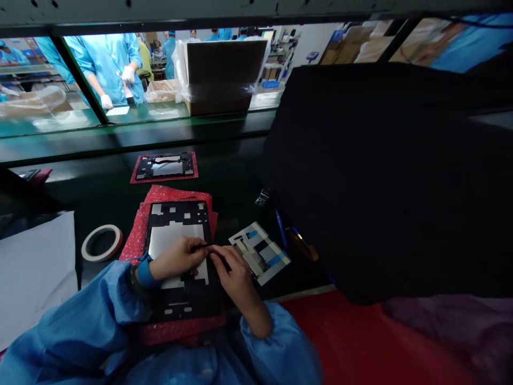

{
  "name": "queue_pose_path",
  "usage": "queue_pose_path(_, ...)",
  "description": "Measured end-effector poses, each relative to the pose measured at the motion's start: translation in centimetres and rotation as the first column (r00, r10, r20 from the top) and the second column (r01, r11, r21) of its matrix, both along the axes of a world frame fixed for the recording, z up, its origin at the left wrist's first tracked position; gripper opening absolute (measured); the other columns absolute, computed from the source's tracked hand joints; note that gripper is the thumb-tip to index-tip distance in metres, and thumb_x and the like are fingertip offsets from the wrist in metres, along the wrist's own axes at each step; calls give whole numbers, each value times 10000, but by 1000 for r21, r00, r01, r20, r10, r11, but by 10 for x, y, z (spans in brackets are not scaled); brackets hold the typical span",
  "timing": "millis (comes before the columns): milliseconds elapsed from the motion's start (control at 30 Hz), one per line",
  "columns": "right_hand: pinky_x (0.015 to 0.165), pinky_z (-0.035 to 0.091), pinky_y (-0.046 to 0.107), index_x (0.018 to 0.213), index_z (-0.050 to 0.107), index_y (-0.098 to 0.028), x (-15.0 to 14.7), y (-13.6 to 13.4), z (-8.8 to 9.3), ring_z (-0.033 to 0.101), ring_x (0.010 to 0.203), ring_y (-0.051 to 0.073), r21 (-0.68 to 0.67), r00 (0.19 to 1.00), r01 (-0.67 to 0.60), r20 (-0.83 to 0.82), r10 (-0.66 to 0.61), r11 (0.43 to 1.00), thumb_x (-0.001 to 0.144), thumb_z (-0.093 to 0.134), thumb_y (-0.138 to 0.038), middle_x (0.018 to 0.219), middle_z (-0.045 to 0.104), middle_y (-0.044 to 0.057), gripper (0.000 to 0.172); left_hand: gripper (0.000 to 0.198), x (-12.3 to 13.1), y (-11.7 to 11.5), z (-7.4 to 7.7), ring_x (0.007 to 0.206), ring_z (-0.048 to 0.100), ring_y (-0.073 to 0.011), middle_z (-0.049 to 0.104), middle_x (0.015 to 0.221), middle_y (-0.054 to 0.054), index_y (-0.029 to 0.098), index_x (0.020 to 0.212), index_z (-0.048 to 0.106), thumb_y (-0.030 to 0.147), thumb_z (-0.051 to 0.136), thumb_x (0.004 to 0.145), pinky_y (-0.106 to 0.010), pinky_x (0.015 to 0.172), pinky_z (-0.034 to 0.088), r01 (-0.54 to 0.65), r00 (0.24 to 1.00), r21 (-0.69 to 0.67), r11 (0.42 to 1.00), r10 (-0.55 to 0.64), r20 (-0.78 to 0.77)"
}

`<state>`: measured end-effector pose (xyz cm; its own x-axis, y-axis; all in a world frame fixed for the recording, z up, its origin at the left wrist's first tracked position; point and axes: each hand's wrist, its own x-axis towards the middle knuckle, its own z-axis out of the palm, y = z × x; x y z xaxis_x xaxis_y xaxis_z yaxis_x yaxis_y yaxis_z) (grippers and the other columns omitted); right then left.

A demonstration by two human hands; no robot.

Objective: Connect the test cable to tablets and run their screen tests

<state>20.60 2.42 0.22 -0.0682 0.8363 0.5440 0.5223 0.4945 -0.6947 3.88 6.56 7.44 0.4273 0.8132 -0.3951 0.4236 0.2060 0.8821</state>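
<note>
A black tablet frame with a silver plate lies on red bubble wrap in front of me. My left hand rests on the plate, fingers curled, pinching a thin dark strip at the frame's right edge. My right hand meets it there, fingers pinched on the same strip. Both arms wear blue sleeves.
A roll of tape lies left of the frame. A sheet of blue and grey stickers lies to the right. A second frame on red wrap sits farther back. A large black cover fills the right side. Workers in blue stand beyond the bench.
</note>
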Motion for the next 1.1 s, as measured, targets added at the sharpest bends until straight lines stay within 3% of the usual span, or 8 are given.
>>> queue_pose_path(200, 805, 543, 291, 991, 706, -209, -5, -4, 2, 672, 890, 164, -131, 995, 13, -99, -26, 991, 945, 563, -261, 901, 718, 49, 159, 352, -1, -3, -2, 462, 533, -130, 524, 525, 48, 186, 743, 566, 534, 560, 793, -235, 449, 380, 32, 995, 105, 994, -22, -93)
queue_pose_path(367, 795, 529, 268, 909, 738, -216, -10, -8, -6, 684, 857, 158, -192, 972, 37, -223, -81, 981, 876, 665, -259, 871, 721, 32, 91, 420, -4, -2, -13, 491, 528, -167, 540, 502, 30, 218, 657, 564, 629, 573, 740, -274, 487, 434, 100, 983, 190, 977, -67, -171)
queue_pose_path(467, 753, 521, 259, 841, 751, -234, -11, -7, -12, 690, 819, 162, -245, 944, 30, -311, -108, 969, 820, 725, -282, 841, 727, 14, 59, 434, -4, 2, -20, 597, 610, -217, 652, 609, -4, 243, 662, 611, 673, 580, 713, -303, 571, 511, 139, 971, 200, 970, -94, -219)
queue_pose_path(600, 711, 495, 266, 791, 742, -224, -7, -6, -14, 654, 725, 154, -329, 888, 49, -418, -192, 943, 810, 706, -280, 745, 703, -8, 69, 499, -2, 0, -23, 857, 692, -269, 727, 830, -19, 280, 1004, 618, 702, 537, 750, -338, 765, 560, 34, 990, 310, 950, 11, -142)
queue_pose_path(700, 577, 449, 238, 805, 709, -204, -4, -4, -17, 550, 552, 110, -470, 795, -20, -543, -271, 883, 815, 690, -396, 653, 638, -33, 193, 518, -2, -2, -25, 934, 689, -260, 728, 943, -33, 285, 1033, 586, 724, 470, 784, -340, 842, 549, -28, 990, 336, 942, 72, -118)
queue_pose_path(833, 493, 371, 206, 784, 659, -181, -2, 2, -22, 475, 493, 80, -511, 697, -112, -651, -300, 852, 751, 702, -584, 613, 589, -41, 407, 523, 0, -2, -29, 723, 666, -241, 672, 752, -10, 287, 887, 594, 773, 522, 707, -326, 669, 562, -32, 995, 267, 963, 57, -85)
queue_pose_path(933, 489, 363, 207, 777, 645, -179, -2, 5, -25, 477, 498, 81, -476, 685, -110, -672, -280, 873, 721, 679, -671, 623, 599, -31, 497, 520, 4, -5, -29, 461, 494, -168, 482, 524, 49, 265, 838, 590, 768, 531, 719, -281, 447, 461, -80, 996, 168, 983, 86, -24)
queue_pose_path(1100, 496, 385, 219, 754, 624, -188, -5, 6, -25, 464, 488, 82, -486, 685, -123, -672, -280, 865, 704, 669, -701, 628, 607, -27, 517, 506, 10, -9, -21, 435, 425, -111, 434, 519, 73, 210, 747, 569, 713, 606, 717, -224, 409, 393, -140, 990, 207, 968, 130, 63)
